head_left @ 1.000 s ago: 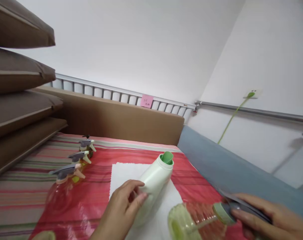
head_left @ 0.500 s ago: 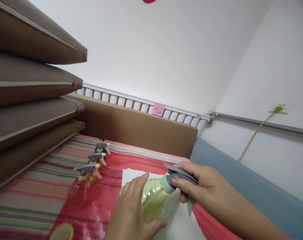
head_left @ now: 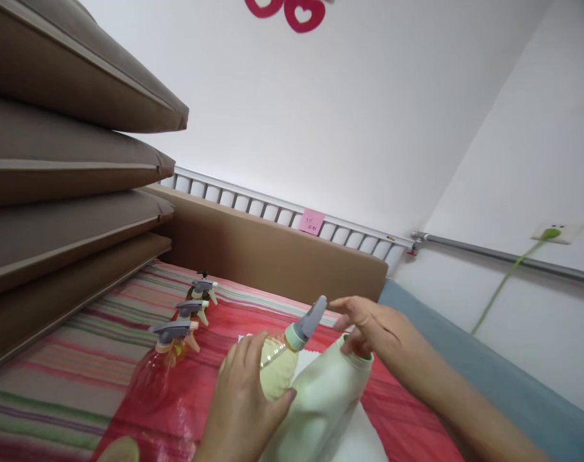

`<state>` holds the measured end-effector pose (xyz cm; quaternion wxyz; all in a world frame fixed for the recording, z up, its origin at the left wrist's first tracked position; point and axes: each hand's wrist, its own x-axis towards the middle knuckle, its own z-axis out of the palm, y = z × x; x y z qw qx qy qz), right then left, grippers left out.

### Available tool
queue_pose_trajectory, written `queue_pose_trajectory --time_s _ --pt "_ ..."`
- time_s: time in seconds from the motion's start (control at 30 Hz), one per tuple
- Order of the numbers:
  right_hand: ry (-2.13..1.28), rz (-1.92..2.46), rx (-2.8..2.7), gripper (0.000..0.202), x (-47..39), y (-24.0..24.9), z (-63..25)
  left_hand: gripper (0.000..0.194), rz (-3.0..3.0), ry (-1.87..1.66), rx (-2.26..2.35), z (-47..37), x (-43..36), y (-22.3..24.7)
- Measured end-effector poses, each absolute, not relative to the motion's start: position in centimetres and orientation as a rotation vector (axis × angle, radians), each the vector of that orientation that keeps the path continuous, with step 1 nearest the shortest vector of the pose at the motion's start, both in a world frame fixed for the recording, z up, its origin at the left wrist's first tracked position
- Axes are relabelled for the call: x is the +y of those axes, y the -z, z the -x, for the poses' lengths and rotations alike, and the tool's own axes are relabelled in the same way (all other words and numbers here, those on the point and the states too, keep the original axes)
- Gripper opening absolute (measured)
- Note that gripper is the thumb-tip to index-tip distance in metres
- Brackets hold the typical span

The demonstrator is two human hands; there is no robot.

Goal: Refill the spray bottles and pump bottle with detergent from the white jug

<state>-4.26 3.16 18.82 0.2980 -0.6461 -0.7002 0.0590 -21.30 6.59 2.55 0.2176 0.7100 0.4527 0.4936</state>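
My left hand (head_left: 251, 391) is closed around a clear ribbed spray bottle (head_left: 275, 369) with pale yellow liquid, a mint collar and a grey spray head. The bottle is tilted, its head toward the upper right. Beside it a pale green plastic bottle (head_left: 316, 401) slants up to the right, its wide mouth uppermost and its lower end out of view. My right hand (head_left: 369, 324) has some fingers hooked over that rim, the tips partly hidden, while the index finger stretches left near the spray head. White paper or cloth (head_left: 366, 436) lies beneath.
Several spray bottles with grey heads, the nearest a clear one (head_left: 150, 375), stand at the left on a striped cloth (head_left: 65, 359) with red sheeting. Brown cushions (head_left: 70, 218) are stacked at the left. A brown board (head_left: 273, 250) and a blue panel (head_left: 455, 359) border the surface.
My right hand has let go of the grey spray head and is now at the rim of the pale green bottle, which has come into view. The spray bottle has turned more upright in my left hand.
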Motion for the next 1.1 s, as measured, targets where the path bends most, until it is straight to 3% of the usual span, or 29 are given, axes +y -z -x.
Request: queue_pose_trajectory --time_s 0.1,0.27,0.37,0.53,0.67,0.8,1.1 --pt "-0.536 1.771 -1.856 0.050 3.6 -17.8 5.0 0.057 -2.060 -1.422 1.375 21.3 6.6 -2.2" --pt "-0.844 1.534 -2.025 0.015 4.7 -17.8 6.1 0.058 -2.105 -1.395 1.319 21.2 6.5 -2.2" --pt "-0.744 1.420 -2.227 0.017 4.6 -18.9 5.8 0.062 -2.047 -1.324 1.221 21.1 6.6 -2.5" --pt "-0.647 1.485 -2.097 0.054 4.0 -19.0 4.8 0.061 -2.030 -1.366 1.219 21.0 6.8 -2.3" --pt "-0.669 1.501 -1.770 0.048 3.8 -18.1 4.9 0.058 -2.072 -1.374 1.336 21.0 6.9 -2.0" --pt "-0.661 1.639 -1.764 0.055 4.0 -18.1 5.6 0.057 -2.149 -1.387 1.414 20.8 6.9 -1.8" --pt "-0.438 1.500 -2.204 0.013 4.1 -17.8 6.4 0.058 -2.144 -1.372 1.412 21.5 7.0 -2.2"
